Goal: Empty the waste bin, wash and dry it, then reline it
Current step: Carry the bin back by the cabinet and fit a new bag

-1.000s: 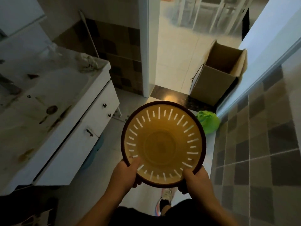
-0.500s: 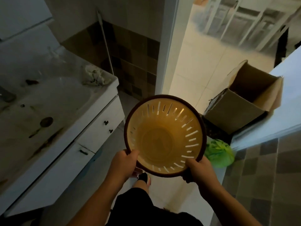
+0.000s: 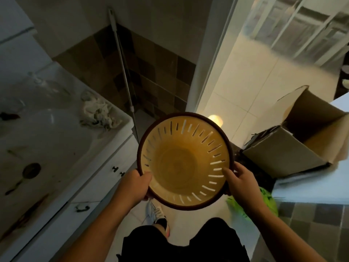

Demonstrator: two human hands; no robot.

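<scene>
No legible text, label, brand, number or sign anywhere in view.

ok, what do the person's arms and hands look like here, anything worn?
Both forearms are bare up to the frame edge: no sleeves, gloves, watch or rings visible on the left hand or the right hand. Lower down, dark shorts and a light sneaker with a dark, pink-tipped toe show.

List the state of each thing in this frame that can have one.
waste bin: upright, empty, unlined, held at its rim
left hand: grips the rim
right hand: grips the rim
cardboard box: open, flaps up
green bag: on the floor
cloth: crumpled on the washbasin counter
vanity drawers: closed
</scene>
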